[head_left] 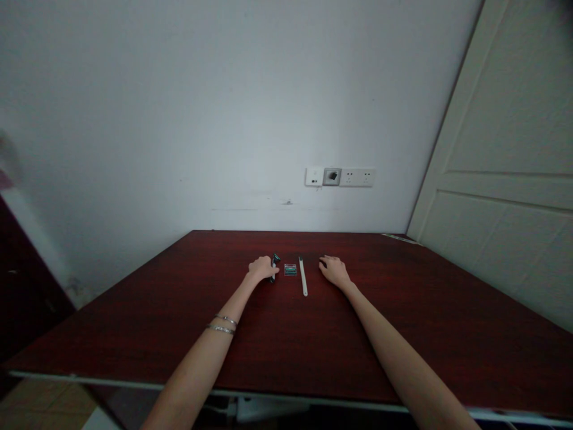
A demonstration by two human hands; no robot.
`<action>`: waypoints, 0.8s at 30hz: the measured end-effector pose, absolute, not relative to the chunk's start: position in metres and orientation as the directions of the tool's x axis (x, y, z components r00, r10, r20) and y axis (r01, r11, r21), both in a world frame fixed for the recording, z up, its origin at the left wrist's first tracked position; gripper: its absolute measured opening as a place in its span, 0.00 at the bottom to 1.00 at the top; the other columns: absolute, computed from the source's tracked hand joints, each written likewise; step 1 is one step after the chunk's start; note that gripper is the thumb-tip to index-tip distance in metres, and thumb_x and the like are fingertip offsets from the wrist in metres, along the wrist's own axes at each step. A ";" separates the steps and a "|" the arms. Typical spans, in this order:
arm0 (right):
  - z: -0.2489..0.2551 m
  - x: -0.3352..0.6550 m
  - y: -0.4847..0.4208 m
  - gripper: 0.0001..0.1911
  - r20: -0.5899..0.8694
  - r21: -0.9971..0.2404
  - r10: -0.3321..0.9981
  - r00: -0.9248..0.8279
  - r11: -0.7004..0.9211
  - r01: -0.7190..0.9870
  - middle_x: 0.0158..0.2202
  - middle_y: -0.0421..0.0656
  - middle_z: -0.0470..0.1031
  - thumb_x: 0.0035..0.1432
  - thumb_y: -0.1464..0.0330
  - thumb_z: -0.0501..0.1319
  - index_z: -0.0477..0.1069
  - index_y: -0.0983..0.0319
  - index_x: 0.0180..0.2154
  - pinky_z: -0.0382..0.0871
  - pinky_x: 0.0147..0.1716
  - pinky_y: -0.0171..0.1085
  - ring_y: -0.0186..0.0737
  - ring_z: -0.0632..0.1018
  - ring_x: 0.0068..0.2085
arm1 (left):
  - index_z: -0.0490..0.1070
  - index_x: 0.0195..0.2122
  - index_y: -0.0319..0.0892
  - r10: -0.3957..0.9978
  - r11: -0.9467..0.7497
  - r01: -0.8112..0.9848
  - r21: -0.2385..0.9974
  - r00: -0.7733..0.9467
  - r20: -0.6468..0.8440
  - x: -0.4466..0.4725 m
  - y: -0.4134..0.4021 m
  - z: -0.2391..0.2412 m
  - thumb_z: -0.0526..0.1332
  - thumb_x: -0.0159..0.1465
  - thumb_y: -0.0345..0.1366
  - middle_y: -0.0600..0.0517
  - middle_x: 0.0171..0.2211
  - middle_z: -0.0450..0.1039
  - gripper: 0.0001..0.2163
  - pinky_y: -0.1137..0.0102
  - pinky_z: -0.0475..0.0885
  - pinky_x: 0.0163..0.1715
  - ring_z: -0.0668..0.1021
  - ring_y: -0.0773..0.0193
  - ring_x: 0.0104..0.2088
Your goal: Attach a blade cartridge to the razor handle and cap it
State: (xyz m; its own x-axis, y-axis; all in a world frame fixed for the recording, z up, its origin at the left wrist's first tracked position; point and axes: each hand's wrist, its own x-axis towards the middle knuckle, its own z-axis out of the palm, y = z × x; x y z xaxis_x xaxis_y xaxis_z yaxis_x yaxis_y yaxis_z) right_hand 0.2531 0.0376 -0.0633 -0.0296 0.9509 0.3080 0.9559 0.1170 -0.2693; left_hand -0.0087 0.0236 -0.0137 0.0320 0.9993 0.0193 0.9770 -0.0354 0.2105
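My left hand point(260, 269) is closed around a dark razor point(276, 258), whose head sticks out beyond the fingers at the tabletop. Just right of it lies a small clear case point(290, 270) with a greenish piece inside, too small to make out fully. Beside the case rests a slim white toothbrush point(303, 278) with a dark head pointing away from me. My right hand point(333, 270) lies palm down on the table to the right of the toothbrush, not touching it. Its fingers are loosely bent and apart, with nothing seen in them.
The dark red wooden table point(286, 346) reaches back to a white wall. Sockets and switches point(340, 177) are set in that wall above the table. A pale panelled door point(505, 179) stands along the right side. Under the front edge, a white object point(268, 409) and a cable show.
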 end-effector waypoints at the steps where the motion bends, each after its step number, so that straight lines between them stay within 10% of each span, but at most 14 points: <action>1: -0.063 0.253 0.038 0.21 0.307 -0.269 0.951 -0.027 0.115 0.956 0.55 0.48 0.65 0.58 0.63 0.49 0.69 0.60 0.51 0.56 0.51 0.46 0.50 0.63 0.55 | 0.73 0.39 0.40 0.999 -0.035 0.976 0.213 0.032 0.016 -0.009 0.024 -0.015 0.59 0.52 0.49 0.38 0.42 0.74 0.19 0.64 0.69 0.37 0.76 0.48 0.44; 14: -0.049 0.242 0.032 0.19 0.395 -0.487 0.911 0.117 0.100 0.867 0.57 0.54 0.59 0.53 0.67 0.54 0.72 0.63 0.46 0.58 0.49 0.51 0.57 0.58 0.57 | 0.73 0.26 0.41 0.973 -0.133 0.952 0.275 0.072 0.220 -0.002 0.017 0.002 0.56 0.55 0.42 0.45 0.31 0.76 0.11 0.69 0.67 0.32 0.77 0.55 0.36; 24: -0.018 0.191 0.020 0.17 0.319 -0.940 0.947 0.023 0.313 0.137 0.40 0.46 0.76 0.52 0.59 0.54 0.75 0.62 0.36 0.69 0.36 0.38 0.42 0.75 0.40 | 0.71 0.24 0.42 0.832 -0.425 0.800 0.423 0.162 0.530 0.028 -0.011 0.024 0.55 0.57 0.46 0.52 0.26 0.73 0.14 0.74 0.60 0.26 0.72 0.66 0.28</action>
State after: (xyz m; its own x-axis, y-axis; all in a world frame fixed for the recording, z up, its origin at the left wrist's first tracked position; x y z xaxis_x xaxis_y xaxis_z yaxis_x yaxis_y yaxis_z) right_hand 0.1912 0.0200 -0.0175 0.0229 0.9474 0.3192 0.1370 0.3133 -0.9397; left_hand 0.0283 -0.0112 0.0238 0.1621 0.8325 0.5298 0.7999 -0.4252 0.4234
